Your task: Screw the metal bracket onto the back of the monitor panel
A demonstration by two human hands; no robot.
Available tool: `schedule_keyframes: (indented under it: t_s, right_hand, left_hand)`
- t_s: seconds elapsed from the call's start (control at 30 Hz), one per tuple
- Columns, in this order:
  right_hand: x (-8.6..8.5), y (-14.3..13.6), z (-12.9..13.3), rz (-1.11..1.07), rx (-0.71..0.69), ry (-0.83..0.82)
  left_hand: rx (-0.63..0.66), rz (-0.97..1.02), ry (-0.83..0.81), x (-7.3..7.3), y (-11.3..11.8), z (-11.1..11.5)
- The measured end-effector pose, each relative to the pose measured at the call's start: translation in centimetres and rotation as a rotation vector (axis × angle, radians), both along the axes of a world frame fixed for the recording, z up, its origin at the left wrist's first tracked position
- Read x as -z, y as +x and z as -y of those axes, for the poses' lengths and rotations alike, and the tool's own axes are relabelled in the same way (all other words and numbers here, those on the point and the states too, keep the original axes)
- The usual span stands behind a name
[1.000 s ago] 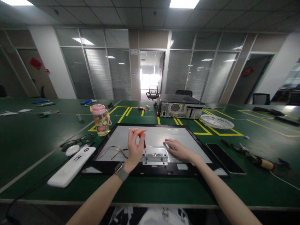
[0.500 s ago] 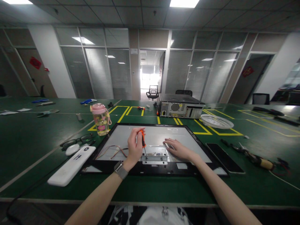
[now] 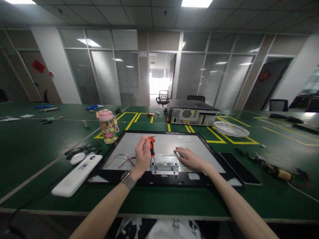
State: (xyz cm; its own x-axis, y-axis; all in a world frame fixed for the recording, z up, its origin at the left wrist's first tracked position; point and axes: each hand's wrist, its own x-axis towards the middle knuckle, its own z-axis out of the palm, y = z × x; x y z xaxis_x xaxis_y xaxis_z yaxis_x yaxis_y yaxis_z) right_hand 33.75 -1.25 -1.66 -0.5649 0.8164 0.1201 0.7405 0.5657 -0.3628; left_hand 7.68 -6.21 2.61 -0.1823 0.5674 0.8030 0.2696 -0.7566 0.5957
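A flat display panel (image 3: 147,141) with a black frame lies on the green table before me. Near its front edge is a metal bracket (image 3: 164,172) carrying a row of connector ports. My left hand (image 3: 143,154), with a watch on the wrist, is closed around an orange-and-black screwdriver (image 3: 152,148). The shaft points down to the left end of the bracket; whether the tip sits in a screw is too small to tell. My right hand (image 3: 190,158) rests open on the panel, fingers spread, right of the bracket. Thin wires (image 3: 122,160) lie left of my left hand.
A white power bank-like device (image 3: 76,176), glasses (image 3: 84,148) and a pink-lidded bottle (image 3: 107,127) stand left. A computer case (image 3: 191,113) and white basket (image 3: 231,129) are behind the panel. A black phone (image 3: 239,167) and a cable bundle (image 3: 276,171) lie right.
Both hands keep their places. The screwdriver handle appears slightly turned in my left hand; the whole view has shifted a little.
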Motion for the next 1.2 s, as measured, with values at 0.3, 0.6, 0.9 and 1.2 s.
schedule_keyframes:
  t_s: [0.3, 0.6, 0.9, 1.2]
  right_hand:
    - [-0.18, -0.10, 0.18, -0.004, 0.014, -0.012]
    - [-0.26, -0.09, 0.17, 0.009, 0.008, -0.009]
    - [-0.36, -0.16, 0.20, 0.023, 0.004, -0.018]
    - [-0.40, -0.17, 0.31, 0.019, 0.010, -0.018]
  left_hand:
    - [-0.052, -0.006, 0.021, -0.20, 0.15, 0.31]
    - [0.007, 0.024, 0.043, 0.30, 0.36, 0.01]
    - [-0.048, -0.090, 0.100, 0.02, -0.09, 0.25]
    - [-0.156, -0.112, 0.125, -0.44, 0.12, 0.44]
